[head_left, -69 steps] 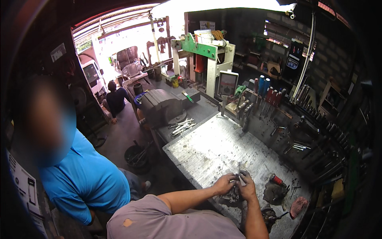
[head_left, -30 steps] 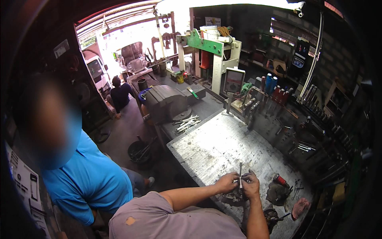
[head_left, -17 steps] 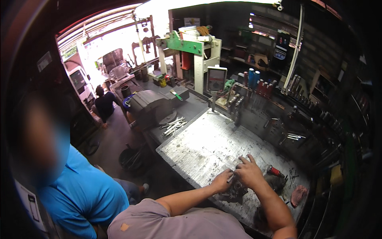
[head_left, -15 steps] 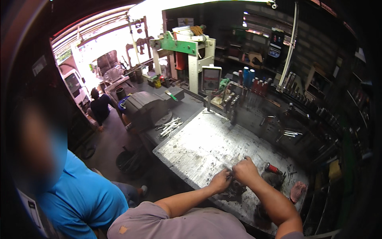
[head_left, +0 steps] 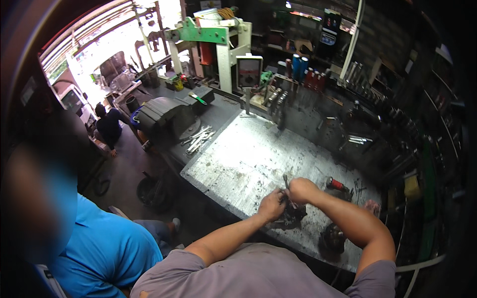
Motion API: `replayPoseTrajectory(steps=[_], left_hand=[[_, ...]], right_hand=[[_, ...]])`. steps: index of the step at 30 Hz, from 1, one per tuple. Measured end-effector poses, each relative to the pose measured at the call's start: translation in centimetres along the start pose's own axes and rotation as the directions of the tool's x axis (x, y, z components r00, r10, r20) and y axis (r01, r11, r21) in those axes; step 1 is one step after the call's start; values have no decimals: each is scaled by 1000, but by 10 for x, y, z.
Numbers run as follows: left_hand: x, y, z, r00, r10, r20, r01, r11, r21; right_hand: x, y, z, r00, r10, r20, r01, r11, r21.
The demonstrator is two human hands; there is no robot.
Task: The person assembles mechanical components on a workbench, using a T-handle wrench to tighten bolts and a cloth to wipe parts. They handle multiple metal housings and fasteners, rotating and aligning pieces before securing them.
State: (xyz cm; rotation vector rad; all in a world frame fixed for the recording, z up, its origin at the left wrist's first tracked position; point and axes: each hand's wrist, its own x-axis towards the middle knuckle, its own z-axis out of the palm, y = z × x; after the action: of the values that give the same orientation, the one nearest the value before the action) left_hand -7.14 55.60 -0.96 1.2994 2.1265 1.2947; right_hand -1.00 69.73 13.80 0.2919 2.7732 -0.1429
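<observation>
My left hand is closed at the upper left side of a dark, greasy metal part on the metal-topped bench. Its fingertips are partly hidden against the part. My right hand is curled just above and to the right, gripping a slim dark hand tool whose end sticks up beyond the knuckles. The tool's lower end is lost among my fingers and the part, so its exact kind is unclear. Right of the part rests another dark round metal component, beneath my right forearm.
Beyond my right wrist lies a red-and-black tool, with a pinkish rag farther right. Loose wrenches lie beside a large bench vise. Sockets and tools line the back. A person in a blue shirt is close on my left.
The whole view has shifted. My right hand has turned and lowered beside the left, and the slim tool's upper end now shows. My left hand stays at the metal part.
</observation>
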Motion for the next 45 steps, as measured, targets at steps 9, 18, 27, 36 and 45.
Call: replayPoseTrajectory(steps=[9, 18, 27, 36, 45], left_hand=[[3, 3, 0, 999, -34, 22, 33, 999, 17], [4, 11, -4, 999, -42, 14, 43, 995, -90], [6, 2, 0, 978, -176, 116, 160, 978, 137], [4, -10, 15, 998, -63, -6, 63, 996, 64], [5, -3, 6, 994, 88, -64, -92, 994, -67]], right_hand=[[-25, 9, -15, 887, -414, -206, 353, 894, -278], [-13, 31, -19, 620, -601, -504, 414, 797, -440], [0, -5, 14, 978, -193, -76, 167, 950, -265], [-20, -11, 28, 972, 162, -169, -118, 963, 244], [-15, 4, 21, 945, -286, -159, 232, 928, -291]])
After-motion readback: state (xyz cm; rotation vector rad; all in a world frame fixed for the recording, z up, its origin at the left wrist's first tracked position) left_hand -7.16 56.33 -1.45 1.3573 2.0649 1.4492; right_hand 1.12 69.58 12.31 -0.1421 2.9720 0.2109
